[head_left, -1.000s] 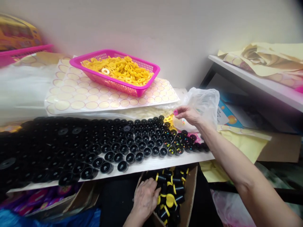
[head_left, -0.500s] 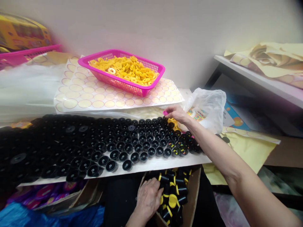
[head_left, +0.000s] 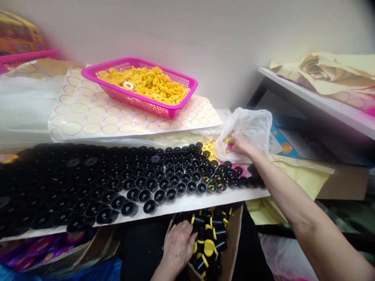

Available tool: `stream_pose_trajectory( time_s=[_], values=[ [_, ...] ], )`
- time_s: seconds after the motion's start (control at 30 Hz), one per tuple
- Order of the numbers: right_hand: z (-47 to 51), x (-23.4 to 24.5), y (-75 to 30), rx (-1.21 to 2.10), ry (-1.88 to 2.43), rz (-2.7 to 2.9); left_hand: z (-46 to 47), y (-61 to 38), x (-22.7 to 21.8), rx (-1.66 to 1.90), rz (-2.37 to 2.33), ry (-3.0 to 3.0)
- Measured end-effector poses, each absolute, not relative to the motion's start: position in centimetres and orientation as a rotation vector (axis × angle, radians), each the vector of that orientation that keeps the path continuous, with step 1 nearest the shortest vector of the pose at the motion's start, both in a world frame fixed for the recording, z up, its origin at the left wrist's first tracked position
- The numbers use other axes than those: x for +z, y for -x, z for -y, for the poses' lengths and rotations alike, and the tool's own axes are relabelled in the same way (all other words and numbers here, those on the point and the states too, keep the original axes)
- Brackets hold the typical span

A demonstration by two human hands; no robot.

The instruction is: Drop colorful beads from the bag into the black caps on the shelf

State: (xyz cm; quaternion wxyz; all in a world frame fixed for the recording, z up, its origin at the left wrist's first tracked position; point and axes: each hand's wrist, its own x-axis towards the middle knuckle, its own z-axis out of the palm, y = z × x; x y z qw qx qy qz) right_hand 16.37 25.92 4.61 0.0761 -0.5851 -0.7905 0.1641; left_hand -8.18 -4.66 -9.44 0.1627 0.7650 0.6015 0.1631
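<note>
My right hand (head_left: pixel 238 144) reaches into a clear plastic bag (head_left: pixel 252 128) of small coloured beads at the right end of the board, fingers pinched on a small pink scoop. Rows of open black cups (head_left: pixel 140 179) cover the white board (head_left: pixel 187 203); a few cups (head_left: pixel 215 183) near the bag hold coloured beads. Below the board's front edge, my left hand (head_left: pixel 178 246) rests curled on black-and-yellow capped tubes (head_left: pixel 211 242) in a cardboard box (head_left: pixel 234 249).
A pink basket (head_left: pixel 172 111) of yellow rings sits on a sheet of round stickers (head_left: pixel 88 117) behind the cups. A second pink basket (head_left: pixel 23 58) is at far left. Yellow paper (head_left: pixel 301 179) lies right of the board. A shelf (head_left: pixel 322 101) stands at right.
My right hand moved left over the cups with the pink scoop, then went back right into the plastic bag. The left hand stayed in the box.
</note>
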Motion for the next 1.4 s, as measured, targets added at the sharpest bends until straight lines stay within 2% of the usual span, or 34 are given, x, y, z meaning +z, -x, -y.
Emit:
stream_pose_trajectory(
  time_s=[0.27,0.5,0.73,0.9,1.1,1.27,1.4],
  values=[
    [-25.2,4.5,-15.7,0.774,1.645,2.38,4.7,8.2,-9.3,0.422,-1.726,-2.178],
    [-24.7,4.2,-17.9,1.361,1.413,1.558,4.8,8.1,-9.7,0.475,-1.726,-2.165],
    [-24.2,6.6,-12.9,1.469,1.211,1.544,4.8,8.1,-9.3,0.472,-1.712,-2.173],
    [-24.8,7.2,-7.8,1.209,1.239,2.009,4.8,8.1,-9.4,0.491,-1.728,-2.153],
    [-25.1,6.8,-4.5,0.582,1.286,2.632,4.8,8.2,-9.5,0.488,-1.719,-2.141],
    [-24.0,7.6,-3.2,0.122,1.357,2.905,4.8,8.3,-9.3,0.511,-1.706,-2.146],
    [-23.1,8.2,-2.4,-0.125,1.257,3.02,4.8,8.3,-9.2,0.49,-1.715,-2.143]
  ],
)
